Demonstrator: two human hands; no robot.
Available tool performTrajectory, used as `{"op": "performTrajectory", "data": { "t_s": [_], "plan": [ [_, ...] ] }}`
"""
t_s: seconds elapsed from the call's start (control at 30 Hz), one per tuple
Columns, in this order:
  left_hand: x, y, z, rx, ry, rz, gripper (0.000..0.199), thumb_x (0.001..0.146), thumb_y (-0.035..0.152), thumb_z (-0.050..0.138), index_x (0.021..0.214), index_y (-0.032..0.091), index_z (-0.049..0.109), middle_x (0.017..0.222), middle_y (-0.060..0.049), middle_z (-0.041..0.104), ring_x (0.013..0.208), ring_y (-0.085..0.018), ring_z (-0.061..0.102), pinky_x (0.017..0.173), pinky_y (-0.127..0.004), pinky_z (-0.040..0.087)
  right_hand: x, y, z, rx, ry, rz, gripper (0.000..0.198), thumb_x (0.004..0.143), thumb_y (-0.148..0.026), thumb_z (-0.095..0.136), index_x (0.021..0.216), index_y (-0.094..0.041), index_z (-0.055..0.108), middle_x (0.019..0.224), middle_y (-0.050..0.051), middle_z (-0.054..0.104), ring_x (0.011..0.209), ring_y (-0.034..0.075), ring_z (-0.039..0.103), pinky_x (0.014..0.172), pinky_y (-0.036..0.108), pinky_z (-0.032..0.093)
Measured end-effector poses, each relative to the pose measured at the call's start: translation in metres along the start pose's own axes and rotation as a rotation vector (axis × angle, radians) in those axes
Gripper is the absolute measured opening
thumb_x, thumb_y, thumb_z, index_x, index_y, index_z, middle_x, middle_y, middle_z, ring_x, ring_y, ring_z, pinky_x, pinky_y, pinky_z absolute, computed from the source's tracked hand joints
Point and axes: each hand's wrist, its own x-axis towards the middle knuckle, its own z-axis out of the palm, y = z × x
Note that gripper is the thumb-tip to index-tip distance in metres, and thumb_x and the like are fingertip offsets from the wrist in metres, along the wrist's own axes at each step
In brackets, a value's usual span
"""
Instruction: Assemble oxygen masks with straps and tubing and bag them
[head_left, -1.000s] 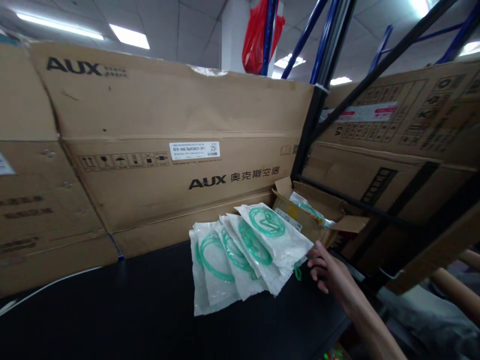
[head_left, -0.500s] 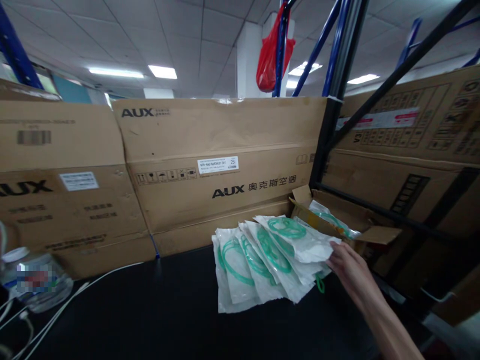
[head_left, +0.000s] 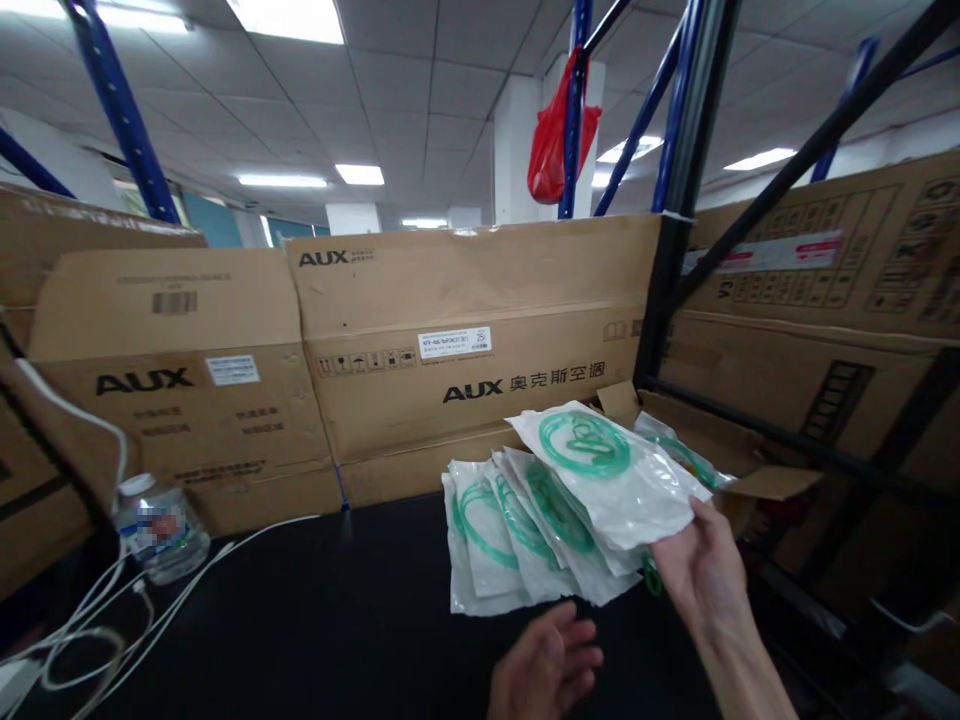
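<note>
My right hand (head_left: 701,570) grips the lower right corner of a clear-and-white packet of green tubing (head_left: 585,450), raised and tilted above the others. Coiled green tube shows through its film. Beneath and to the left, several similar tubing packets (head_left: 484,540) lie fanned out and overlapping on the black tabletop (head_left: 360,620). At the bottom centre is my left hand (head_left: 547,665), empty, fingers apart and slightly curled, just in front of the packets without visibly touching them.
An opened cardboard box (head_left: 772,482) with another packet inside stands at the right, beside a black metal frame (head_left: 660,330). Large AUX cartons (head_left: 480,290) wall off the back. To the left are a plastic bottle (head_left: 161,530) and white cables (head_left: 97,640).
My right hand has lifted the top packet up from the pile, toward me. My left hand has come into view at the bottom. The view has shifted somewhat to the left.
</note>
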Motion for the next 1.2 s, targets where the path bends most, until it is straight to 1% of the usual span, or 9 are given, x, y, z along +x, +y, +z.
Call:
{"op": "performTrajectory", "data": {
  "t_s": [0.17, 0.27, 0.33, 0.53, 0.67, 0.83, 0.93, 1.03, 1.2],
  "plan": [
    [0.0, 0.046, -0.005, -0.543, 0.112, 0.079, 0.093, 0.082, 0.079, 0.059, 0.152, 0.019, 0.046, 0.153, -0.018, 0.054, 0.133, -0.037, 0.058, 0.104, -0.05, 0.053, -0.048, 0.007, -0.005, -0.006, 0.031, 0.171, 0.039, 0.079, -0.037, 0.07, 0.116, -0.022, 0.071, 0.111, 0.006, 0.081, 0.117, 0.032, 0.07, 0.108, 0.048, 0.052],
    [-0.018, 0.05, -0.016, -0.596, 0.291, 0.055, 0.083, 0.08, 0.072, 0.066, 0.141, 0.016, 0.058, 0.138, -0.021, 0.067, 0.121, -0.041, 0.066, 0.087, -0.051, 0.06, -0.086, 0.026, -0.015, -0.028, 0.098, 0.368, 0.033, 0.071, -0.039, 0.079, 0.099, -0.022, 0.073, 0.096, 0.005, 0.083, 0.109, 0.035, 0.074, 0.101, 0.048, 0.056],
    [-0.034, 0.043, -0.029, -0.601, 0.447, 0.027, 0.072, 0.079, 0.06, 0.075, 0.133, 0.014, 0.064, 0.124, -0.021, 0.074, 0.112, -0.041, 0.071, 0.079, -0.048, 0.062, -0.109, 0.043, -0.023, -0.071, 0.045, 0.46, 0.033, 0.067, -0.04, 0.082, 0.092, -0.022, 0.072, 0.092, 0.005, 0.083, 0.104, 0.035, 0.075, 0.096, 0.048, 0.058],
    [-0.083, 0.023, -0.069, -0.582, 0.847, 0.101, 0.039, 0.091, 0.032, 0.072, 0.122, 0.009, 0.069, 0.108, -0.017, 0.08, 0.091, -0.03, 0.079, 0.077, -0.038, 0.063, -0.152, 0.08, -0.039, -0.2, -0.103, 0.574, 0.042, 0.06, -0.053, 0.091, 0.079, -0.023, 0.068, 0.083, 0.003, 0.083, 0.086, 0.028, 0.078, 0.082, 0.042, 0.063],
    [-0.098, 0.019, -0.083, -0.62, 0.919, 0.189, 0.033, 0.099, 0.022, 0.061, 0.13, 0.01, 0.066, 0.115, -0.016, 0.079, 0.091, -0.025, 0.079, 0.081, -0.037, 0.064, -0.173, 0.083, -0.044, -0.299, -0.22, 0.607, 0.043, 0.07, -0.057, 0.087, 0.082, -0.018, 0.074, 0.08, 0.006, 0.081, 0.073, 0.02, 0.075, 0.067, 0.029, 0.062],
    [-0.099, 0.017, -0.082, -0.701, 0.93, 0.298, 0.04, 0.101, 0.017, 0.056, 0.14, 0.011, 0.061, 0.119, -0.017, 0.078, 0.11, -0.028, 0.075, 0.094, -0.038, 0.061, -0.189, 0.092, -0.042, -0.446, -0.374, 0.632, 0.047, 0.062, -0.054, 0.093, 0.083, -0.013, 0.082, 0.052, 0.001, 0.068, 0.039, 0.012, 0.057, 0.035, 0.02, 0.042],
    [-0.099, 0.018, -0.08, -0.741, 0.939, 0.321, 0.042, 0.101, 0.022, 0.057, 0.141, 0.011, 0.06, 0.123, -0.016, 0.077, 0.117, -0.029, 0.072, 0.102, -0.039, 0.057, -0.185, 0.099, -0.036, -0.481, -0.402, 0.628, 0.051, 0.056, -0.056, 0.095, 0.087, -0.016, 0.086, 0.059, 0.003, 0.075, 0.046, 0.016, 0.064, 0.046, 0.025, 0.053],
    [-0.098, 0.017, -0.08, -0.778, 0.934, 0.308, 0.044, 0.103, 0.034, 0.055, 0.14, 0.011, 0.062, 0.126, -0.017, 0.075, 0.123, -0.032, 0.068, 0.107, -0.042, 0.054, -0.177, 0.103, -0.033, -0.495, -0.4, 0.642, 0.055, 0.053, -0.055, 0.096, 0.094, -0.02, 0.086, 0.077, 0.007, 0.083, 0.069, 0.025, 0.075, 0.075, 0.036, 0.062],
    [-0.094, 0.01, -0.084, -0.768, 1.003, 0.228, 0.048, 0.105, 0.038, 0.05, 0.142, 0.009, 0.06, 0.121, -0.018, 0.077, 0.124, -0.031, 0.067, 0.108, -0.04, 0.053, -0.183, 0.112, -0.028, -0.29, -0.468, 0.81, 0.055, 0.071, -0.055, 0.088, 0.113, -0.02, 0.081, 0.117, 0.014, 0.08, 0.119, 0.036, 0.07, 0.114, 0.053, 0.042]
  ]
}}
